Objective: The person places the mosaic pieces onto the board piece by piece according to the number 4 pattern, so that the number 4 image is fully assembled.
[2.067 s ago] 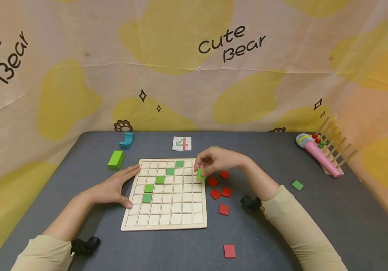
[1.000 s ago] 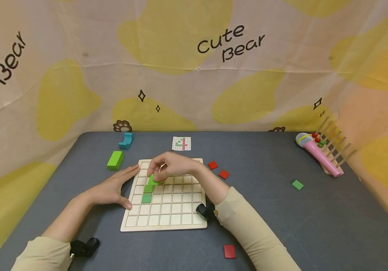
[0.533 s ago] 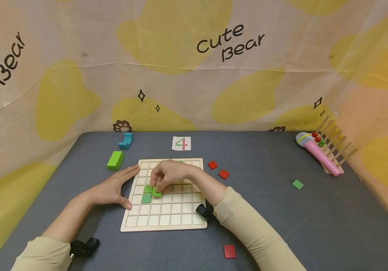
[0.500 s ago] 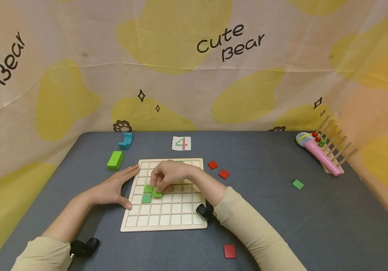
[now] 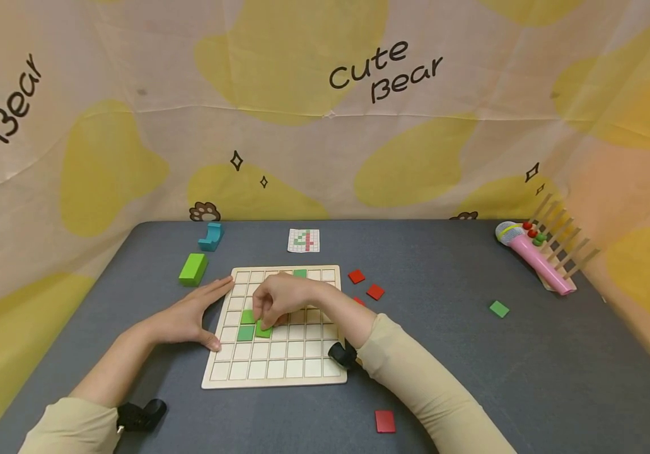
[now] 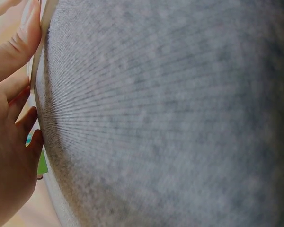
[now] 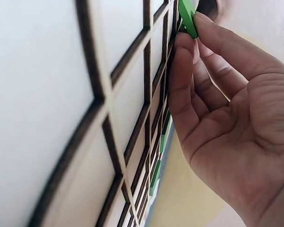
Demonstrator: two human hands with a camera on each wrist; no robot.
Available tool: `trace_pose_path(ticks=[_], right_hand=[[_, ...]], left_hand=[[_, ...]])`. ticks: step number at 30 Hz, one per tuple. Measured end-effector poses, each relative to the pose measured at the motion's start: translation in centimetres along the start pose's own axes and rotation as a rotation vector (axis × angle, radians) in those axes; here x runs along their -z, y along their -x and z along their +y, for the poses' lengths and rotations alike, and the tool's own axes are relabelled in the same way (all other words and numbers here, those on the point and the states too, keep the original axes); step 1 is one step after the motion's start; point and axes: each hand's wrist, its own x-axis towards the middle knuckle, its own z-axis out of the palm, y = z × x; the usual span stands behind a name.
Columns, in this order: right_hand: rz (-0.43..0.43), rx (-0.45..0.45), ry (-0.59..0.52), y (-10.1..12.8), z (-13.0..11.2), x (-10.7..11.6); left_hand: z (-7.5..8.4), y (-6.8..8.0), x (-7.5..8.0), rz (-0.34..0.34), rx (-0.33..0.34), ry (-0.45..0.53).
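Observation:
My right hand [image 5: 286, 297] pinches a green square tile [image 5: 264, 331] between thumb and fingertips, over the gridded board [image 5: 279, 373]. In the right wrist view the tile [image 7: 188, 20] stands tilted against the grid. It is just right of a darker green tile [image 5: 246, 333], with a light green tile [image 5: 248, 316] at its upper left. Another green tile [image 5: 299, 273] lies in the top row; the hand hides cells between. My left hand [image 5: 188, 313] rests on the board's left edge, fingers and thumb spread. In the left wrist view, the left hand [image 6: 12, 151] touches that edge.
Several loose red tiles, including one red tile [image 5: 375, 292], lie right of the board. A pattern card [image 5: 304, 241], green block [image 5: 193, 270] and blue piece [image 5: 210, 237] stand behind. At right are a green tile [image 5: 499, 309], pink microphone [image 5: 540, 265] and pegged rack [image 5: 570, 244].
My right hand has carried the green tile leftward from the board's right edge, then down towards the front, beside the darker green tile. My left hand stays in place.

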Motion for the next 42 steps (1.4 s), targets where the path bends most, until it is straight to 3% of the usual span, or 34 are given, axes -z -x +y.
trace_pose_path(ticks=[5, 15, 25, 35, 42], right_hand=[[0.001, -0.008, 0.038, -0.1, -0.3, -0.2], [0.028, -0.024, 0.217, -0.3, -0.6, -0.3], [0.042, -0.014, 0.273, -0.3, -0.8, -0.4], [0.072, 0.024, 0.22, 0.3, -0.8, 0.9], [0.128, 0.037, 0.14, 2.9, -0.3, 3.8]], left_hand=[[0.1, 0.1, 0.1, -0.001, 0.003, 0.006], [0.1, 0.0, 0.1, 0.0, -0.003, 0.007], [0.2, 0.0, 0.1, -0.001, -0.008, 0.008], [0.5, 0.1, 0.2, -0.003, 0.001, 0.013], [0.3, 0.1, 0.0, 0.002, 0.006, 0.002]])
